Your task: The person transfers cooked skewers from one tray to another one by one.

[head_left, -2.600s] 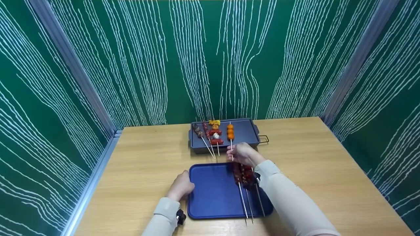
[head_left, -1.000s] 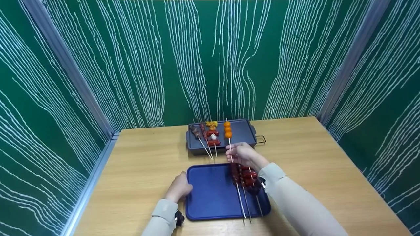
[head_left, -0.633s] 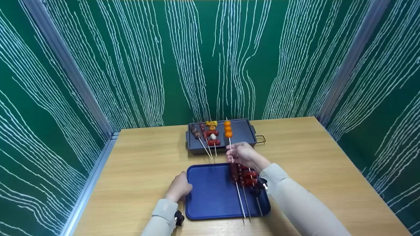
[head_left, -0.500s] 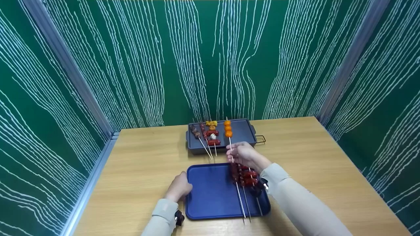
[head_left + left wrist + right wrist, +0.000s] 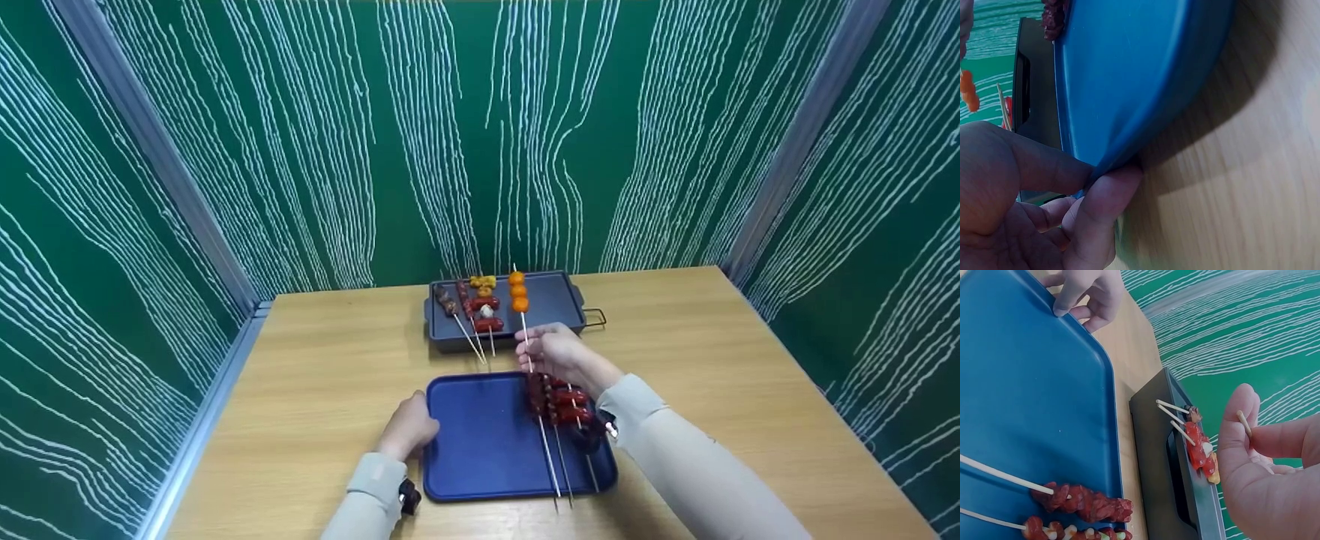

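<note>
In the head view my left hand (image 5: pixel 409 427) pinches the left rim of a blue tray (image 5: pixel 480 435), thumb and fingers on either side of the edge, as the left wrist view shows closely. My right hand (image 5: pixel 555 351) pinches the stick of a skewer of orange balls (image 5: pixel 518 292), held above the dark grill pan (image 5: pixel 555 300). On the tray's right side lie several skewers, among them a dark red meat skewer (image 5: pixel 536 396) and a red sausage skewer (image 5: pixel 574 405). My right forearm and wrist partly cover them.
On the pan's left part rest a brown meat skewer (image 5: pixel 446 300), a thin red one and a mixed skewer (image 5: pixel 488 324), sticks overhanging the front. A wire handle (image 5: pixel 596 318) juts from the pan's right. A green patterned wall (image 5: pixel 480 150) stands behind the wooden table (image 5: pixel 337 352).
The orange-ball skewer's tip has risen slightly over the pan, my right hand still pinching its stick. My left hand stays on the tray rim. The head view has shifted slightly.
</note>
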`<state>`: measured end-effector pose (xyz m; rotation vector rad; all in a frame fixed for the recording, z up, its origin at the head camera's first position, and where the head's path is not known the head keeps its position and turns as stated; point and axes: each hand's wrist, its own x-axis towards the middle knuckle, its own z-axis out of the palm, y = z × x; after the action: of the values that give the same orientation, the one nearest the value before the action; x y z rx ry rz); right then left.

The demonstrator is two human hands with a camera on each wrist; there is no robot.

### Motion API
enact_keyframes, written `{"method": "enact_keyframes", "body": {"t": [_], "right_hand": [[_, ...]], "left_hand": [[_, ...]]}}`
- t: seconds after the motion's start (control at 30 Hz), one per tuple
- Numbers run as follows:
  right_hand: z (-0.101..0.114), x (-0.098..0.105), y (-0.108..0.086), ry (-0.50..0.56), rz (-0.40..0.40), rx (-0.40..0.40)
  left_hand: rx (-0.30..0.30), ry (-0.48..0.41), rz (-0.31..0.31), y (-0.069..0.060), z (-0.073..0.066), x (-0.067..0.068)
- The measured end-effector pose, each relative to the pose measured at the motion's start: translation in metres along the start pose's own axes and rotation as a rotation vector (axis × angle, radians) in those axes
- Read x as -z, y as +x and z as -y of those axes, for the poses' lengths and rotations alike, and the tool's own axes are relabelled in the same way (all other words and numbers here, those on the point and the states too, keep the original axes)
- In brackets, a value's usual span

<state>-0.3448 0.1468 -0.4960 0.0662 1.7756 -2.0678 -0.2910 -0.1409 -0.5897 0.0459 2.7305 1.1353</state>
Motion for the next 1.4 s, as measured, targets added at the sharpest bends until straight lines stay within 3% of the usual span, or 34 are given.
{"method": "enact_keyframes", "body": {"t": [0.2,0.47,0.7,0.97,1.13,1.3,1.4], "right_hand": [[0.001,0.000,-0.006,0.004,0.013,0.005],[0.003,-0.001,-0.014,0.009,0.037,0.018],[0.002,-0.002,-0.019,-0.006,0.039,0.033],[-0.002,0.000,-0.029,-0.010,0.033,0.031],[-0.004,-0.001,-0.037,-0.003,0.071,0.046],[-0.010,-0.001,-0.043,-0.023,0.079,0.055],[-0.013,-0.001,-0.045,-0.022,0.070,0.054]], "left_hand": [[0.000,-0.010,-0.001,0.006,0.007,-0.003],[-0.015,0.037,-0.016,0.034,0.038,-0.021],[-0.052,0.063,-0.056,0.035,0.042,-0.025],[-0.053,0.065,-0.049,0.040,0.049,-0.028],[-0.057,0.066,-0.047,0.034,0.041,-0.024],[0.010,0.011,0.011,0.014,0.013,-0.008],[0.015,0.005,0.017,0.006,0.003,-0.002]]}}
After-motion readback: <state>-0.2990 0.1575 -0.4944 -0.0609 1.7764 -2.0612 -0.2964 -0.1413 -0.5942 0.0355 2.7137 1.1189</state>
